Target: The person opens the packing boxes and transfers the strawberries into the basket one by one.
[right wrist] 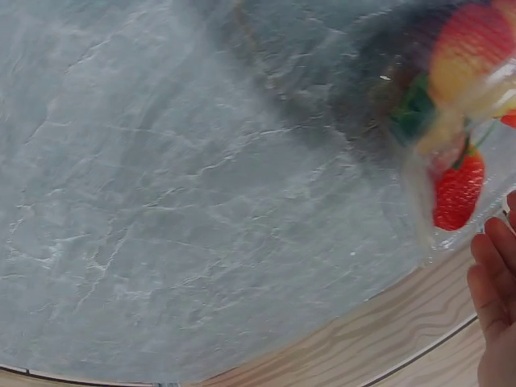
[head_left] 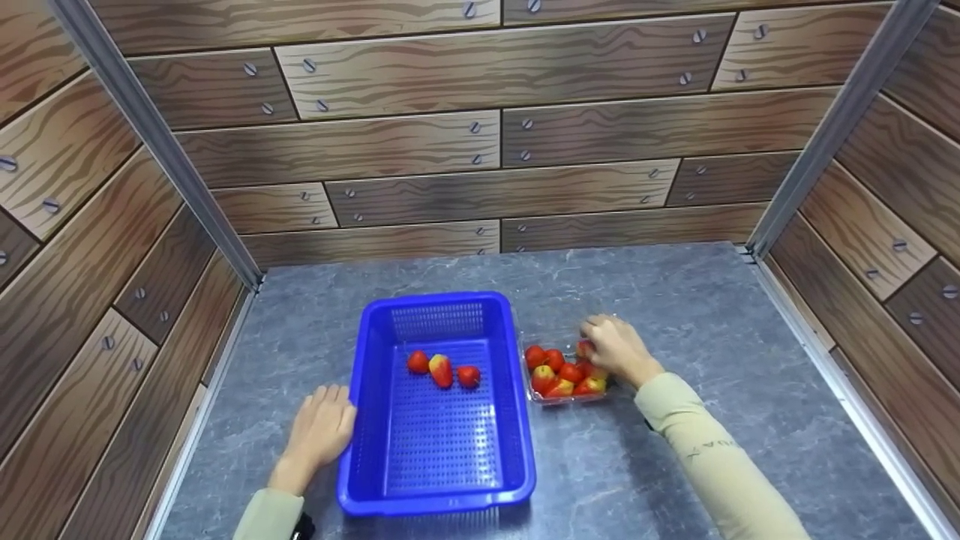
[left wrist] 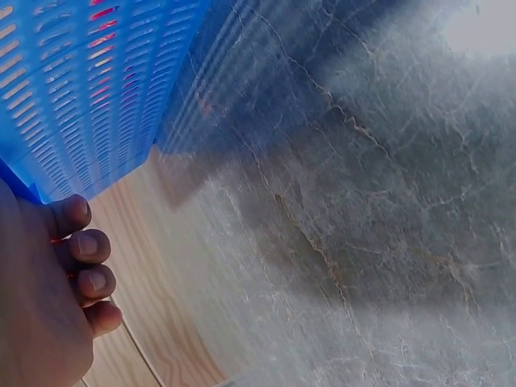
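A blue plastic basket (head_left: pixel 435 508) with slotted walls stands in the middle of the tabletop. Three small red and red-yellow toy fruits (head_left: pixel 441 370) lie in its far half. My left hand (head_left: pixel 321 427) holds the basket's left rim, its fingers curled below the edge in the left wrist view. To the basket's right is a clear plastic box (head_left: pixel 559 400) of similar fruits. My right hand (head_left: pixel 616 346) reaches over its far right corner, fingers bent down beside a red fruit (head_left: pixel 585 349); their grip is hidden. A strawberry-shaped fruit (right wrist: pixel 459 189) shows through the plastic near several fingers.
Grey marbled tabletop (head_left: pixel 720 352) surrounds the basket and box. Wood-patterned panels (head_left: pixel 495 142) wall in the back and both sides, with metal strips (head_left: pixel 832 375) along the side edges.
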The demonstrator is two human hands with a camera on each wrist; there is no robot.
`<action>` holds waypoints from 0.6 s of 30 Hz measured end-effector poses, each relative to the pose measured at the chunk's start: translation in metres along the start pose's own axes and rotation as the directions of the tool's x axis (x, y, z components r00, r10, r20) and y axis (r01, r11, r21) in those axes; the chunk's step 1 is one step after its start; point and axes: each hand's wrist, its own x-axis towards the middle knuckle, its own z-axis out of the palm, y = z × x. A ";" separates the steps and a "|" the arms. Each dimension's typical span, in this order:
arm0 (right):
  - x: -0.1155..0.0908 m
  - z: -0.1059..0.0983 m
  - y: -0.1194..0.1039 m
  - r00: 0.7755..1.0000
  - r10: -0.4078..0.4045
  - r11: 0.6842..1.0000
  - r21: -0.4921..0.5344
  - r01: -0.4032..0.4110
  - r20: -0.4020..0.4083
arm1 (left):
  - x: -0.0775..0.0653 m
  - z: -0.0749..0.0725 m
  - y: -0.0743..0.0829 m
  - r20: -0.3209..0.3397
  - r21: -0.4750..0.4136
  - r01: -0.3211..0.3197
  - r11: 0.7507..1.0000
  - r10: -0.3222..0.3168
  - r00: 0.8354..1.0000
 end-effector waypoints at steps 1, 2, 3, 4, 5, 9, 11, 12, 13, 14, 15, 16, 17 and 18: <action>-0.002 0.000 0.001 1.000 0.000 1.000 -0.005 0.000 0.007 | 0.000 0.000 0.000 0.000 -0.001 -0.002 1.000 0.002 1.000; -0.004 0.001 0.001 1.000 0.001 1.000 -0.016 -0.001 0.017 | 0.000 0.000 0.000 0.000 -0.002 -0.003 1.000 0.003 1.000; -0.005 0.001 0.001 1.000 0.004 1.000 -0.023 -0.003 0.031 | 0.000 0.000 0.000 0.003 -0.002 -0.002 1.000 0.002 1.000; -0.005 0.001 0.001 0.999 0.007 1.000 -0.031 -0.005 0.044 | 0.000 0.000 0.000 0.005 -0.002 -0.001 1.000 0.001 1.000; -0.005 0.001 0.001 0.998 0.010 0.999 -0.033 -0.008 0.055 | 0.000 -0.001 -0.001 0.006 -0.002 0.000 1.000 0.000 1.000; -0.006 0.002 0.000 0.995 0.053 0.998 -0.025 -0.051 0.084 | 0.000 -0.002 -0.001 0.000 -0.017 0.005 1.000 -0.005 1.000; -0.008 0.003 0.000 0.991 0.081 0.997 -0.019 -0.080 0.105 | -0.001 -0.001 -0.001 -0.012 -0.025 0.001 1.000 -0.002 1.000; -0.008 0.003 -0.001 0.988 0.095 0.995 -0.017 -0.094 0.119 | -0.002 -0.001 0.000 -0.015 -0.029 0.000 1.000 -0.001 1.000; -0.009 0.004 -0.001 0.985 0.109 0.994 -0.011 -0.109 0.134 | -0.002 0.000 0.000 -0.019 -0.030 -0.002 1.000 0.002 1.000; -0.010 0.005 -0.001 0.982 0.120 0.993 -0.006 -0.121 0.148 | -0.002 0.000 0.000 -0.020 -0.033 -0.004 0.999 0.004 1.000; -0.010 0.006 -0.002 0.979 0.130 0.991 0.000 -0.132 0.160 | -0.003 0.000 0.001 -0.020 -0.032 -0.005 0.999 0.004 1.000; -0.011 0.007 -0.003 0.977 0.136 0.990 0.006 -0.139 0.166 | -0.003 0.001 0.001 -0.024 -0.027 -0.007 1.000 0.006 1.000; -0.011 0.007 -0.003 0.975 0.144 0.989 0.015 -0.149 0.171 | -0.002 0.001 0.001 -0.022 -0.026 -0.007 1.000 0.007 1.000; -0.011 0.008 -0.004 0.973 0.153 0.987 0.025 -0.160 0.175 | -0.002 0.001 0.001 -0.019 -0.025 -0.007 1.000 0.007 1.000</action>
